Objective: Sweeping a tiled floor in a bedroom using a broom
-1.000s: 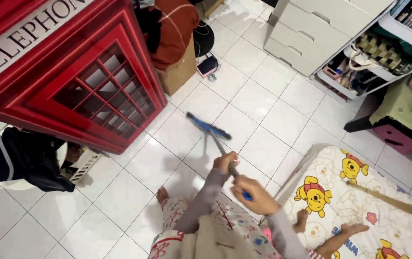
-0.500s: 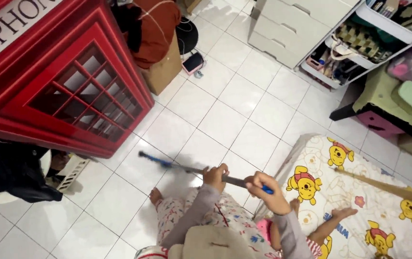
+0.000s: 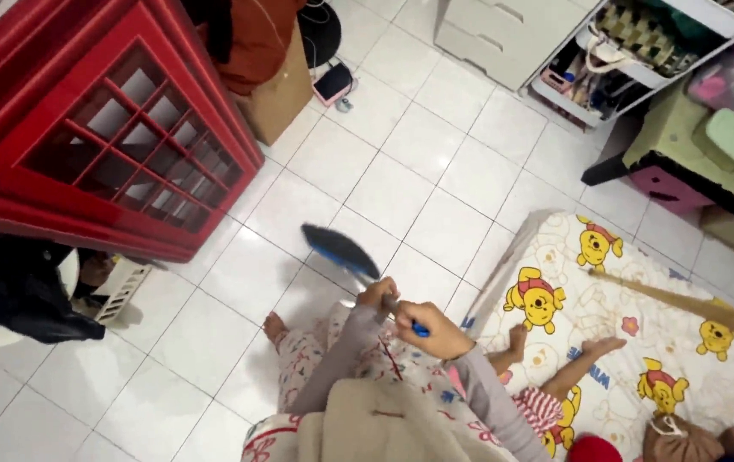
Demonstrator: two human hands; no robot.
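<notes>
Hands first, since the head camera is our only view: we see both of them closed around the dark handle of a broom (image 3: 343, 254), out in front of the body and above the white tiled floor (image 3: 418, 145). Our left hand (image 3: 378, 294) sits further up the shaft, nearer the brush, with its fingers wrapped round the handle. Our right hand (image 3: 437, 330) grips the near end, where a bit of blue shows between the fingers. The brush head, dark with a blue edge, is smeared by motion blur, so we cannot tell whether it touches the tiles or hangs just over them; it appears to lie close to the floor, ahead and to the left of the hands.

Below the hands we make out grey sleeves and patterned trousers, with a bare foot (image 3: 274, 326) on the tiles. To the right lies a mattress (image 3: 640, 342) printed with yellow cartoon bears, and a small child's bare legs (image 3: 572, 355) rest on it. A long thin stick (image 3: 657, 295) lies across the mattress. On the left stands a red cabinet (image 3: 93, 128) with a gridded door, well apart from the broom. White drawers (image 3: 504, 34) stand at the top.
</notes>
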